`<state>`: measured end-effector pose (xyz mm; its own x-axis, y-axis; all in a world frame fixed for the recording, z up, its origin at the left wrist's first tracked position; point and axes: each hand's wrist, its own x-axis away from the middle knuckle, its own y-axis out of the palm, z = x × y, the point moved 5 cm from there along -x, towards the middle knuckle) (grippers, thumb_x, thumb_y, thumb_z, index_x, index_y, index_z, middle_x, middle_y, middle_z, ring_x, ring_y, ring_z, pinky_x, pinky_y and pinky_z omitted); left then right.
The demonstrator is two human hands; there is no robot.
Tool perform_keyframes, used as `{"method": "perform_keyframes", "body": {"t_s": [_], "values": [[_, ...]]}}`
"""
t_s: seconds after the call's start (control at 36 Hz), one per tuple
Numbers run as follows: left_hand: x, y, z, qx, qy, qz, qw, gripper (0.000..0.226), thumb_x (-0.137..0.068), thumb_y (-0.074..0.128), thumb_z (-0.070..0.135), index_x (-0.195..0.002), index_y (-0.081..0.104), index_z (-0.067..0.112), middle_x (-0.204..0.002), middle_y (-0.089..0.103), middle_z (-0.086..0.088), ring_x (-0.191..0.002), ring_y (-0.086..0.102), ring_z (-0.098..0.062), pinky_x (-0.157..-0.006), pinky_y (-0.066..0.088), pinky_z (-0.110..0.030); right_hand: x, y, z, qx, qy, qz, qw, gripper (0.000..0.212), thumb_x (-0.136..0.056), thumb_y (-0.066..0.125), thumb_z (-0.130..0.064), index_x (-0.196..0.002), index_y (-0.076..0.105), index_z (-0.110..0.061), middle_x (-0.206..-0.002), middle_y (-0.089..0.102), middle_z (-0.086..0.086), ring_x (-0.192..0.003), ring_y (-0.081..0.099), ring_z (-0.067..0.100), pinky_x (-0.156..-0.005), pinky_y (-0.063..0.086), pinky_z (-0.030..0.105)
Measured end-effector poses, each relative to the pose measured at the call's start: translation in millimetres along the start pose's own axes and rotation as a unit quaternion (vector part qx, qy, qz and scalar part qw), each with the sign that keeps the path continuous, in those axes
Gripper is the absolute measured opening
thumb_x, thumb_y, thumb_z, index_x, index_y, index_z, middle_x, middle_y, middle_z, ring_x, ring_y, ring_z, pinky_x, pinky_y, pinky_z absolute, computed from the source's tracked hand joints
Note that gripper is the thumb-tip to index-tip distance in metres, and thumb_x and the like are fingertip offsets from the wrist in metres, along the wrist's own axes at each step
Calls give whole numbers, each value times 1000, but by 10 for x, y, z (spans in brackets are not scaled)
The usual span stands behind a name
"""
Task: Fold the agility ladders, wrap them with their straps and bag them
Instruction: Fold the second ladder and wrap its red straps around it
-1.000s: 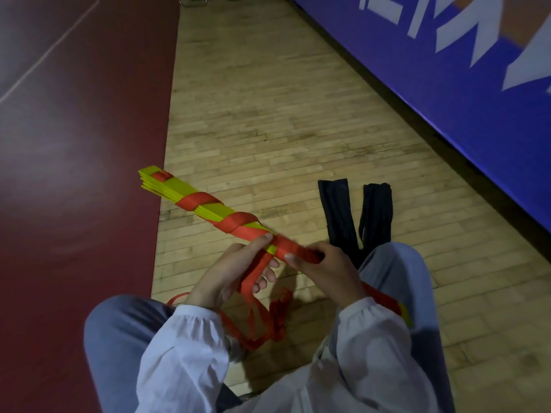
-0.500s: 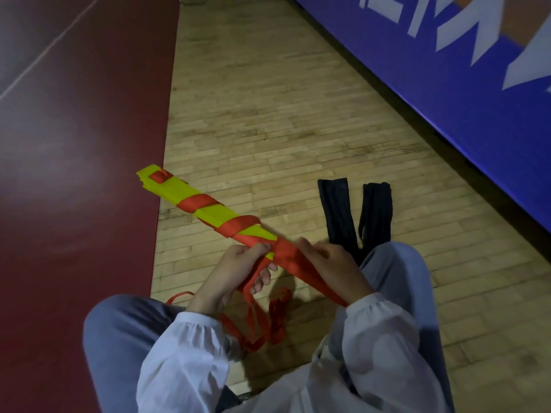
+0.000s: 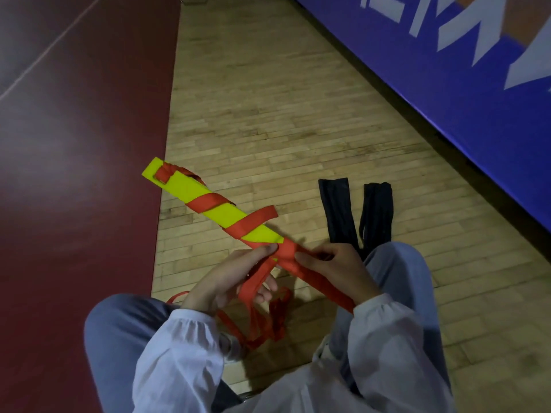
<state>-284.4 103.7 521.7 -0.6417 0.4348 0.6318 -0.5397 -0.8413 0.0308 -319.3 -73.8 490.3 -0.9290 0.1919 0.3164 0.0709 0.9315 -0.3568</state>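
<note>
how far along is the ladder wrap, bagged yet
Done: the yellow rungs are folded into one stack, with the red strap spiralled round its far half. In hand: the left hand and right hand grip its wrapped near end. Left: the loose tail hanging to the floor, then bagging; the black bags lie flat.

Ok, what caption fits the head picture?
The left hand and right hand wrap a red strap round the folded yellow ladder; black bags lie on the floor.

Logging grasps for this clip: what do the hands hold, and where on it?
The folded ladder, at its strap-wound part: left hand pinches it, red strap crossing its palm; right hand grips beside.
</note>
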Motion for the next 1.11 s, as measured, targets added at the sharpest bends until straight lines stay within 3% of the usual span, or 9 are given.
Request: {"method": "perform_keyframes", "body": {"t_s": [0.14, 0.31, 0.44, 0.67, 0.97, 1.11], "values": [[-71, 2, -25, 10, -15, 22, 1000, 54, -92, 47, 55, -88, 61, 3, -62, 61, -16, -44, 58, -22, -43, 48, -22, -21, 7, -5, 47, 2, 46, 998, 41, -67, 78, -57, -90, 69, -24, -86, 68, -7, -83, 64, 11, -78, 52, 33], [-184, 32, -83, 24, -32, 35, 999, 68, -90, 34, 67, -76, 57, 4, -57, 58, -12, -40, 55, -19, -40, 43, -18, 42, -7, -119, 127, -8, 101, 987, 45, -65, 78, -57, -93, 64, -26, -86, 60, -17, -79, 55, 0, -64, 40, 21], [-216, 32, -112, 45, -41, 28, 998, 69, -90, 33, 67, -74, 57, 4, -56, 58, -11, -40, 55, -18, -39, 42, -18, 54, -1, -110, 129, -11, 107, 986, 49, -63, 81, -55, -95, 63, -24, -90, 59, -14, -83, 57, 5, -67, 40, 23], [-215, 12, -101, 55, -14, 64, 996, 61, -91, 44, 59, -79, 58, 1, -54, 58, -11, -38, 54, -17, -38, 42, -18, 72, 18, -180, 133, -34, 112, 984, 41, -62, 84, -49, -83, 61, -23, -88, 55, -12, -82, 56, 6, -72, 45, 27], [-186, 5, -96, 78, 20, 102, 992, 56, -94, 47, 49, -73, 59, -1, -52, 56, -12, -35, 49, -17, -37, 38, -19, 51, 3, -214, 139, -40, 77, 986, 38, -65, 83, -46, -85, 61, -21, -91, 55, -10, -83, 56, 8, -72, 45, 27], [-166, -34, -148, 66, 42, 138, 987, 54, -93, 50, 48, -71, 63, 0, -52, 57, -12, -37, 49, -18, -37, 40, -21, 7, -4, -178, 128, -44, 9, 991, 41, -76, 69, -60, -87, 65, -21, -89, 63, -5, -84, 61, 11, -73, 48, 28]]}}
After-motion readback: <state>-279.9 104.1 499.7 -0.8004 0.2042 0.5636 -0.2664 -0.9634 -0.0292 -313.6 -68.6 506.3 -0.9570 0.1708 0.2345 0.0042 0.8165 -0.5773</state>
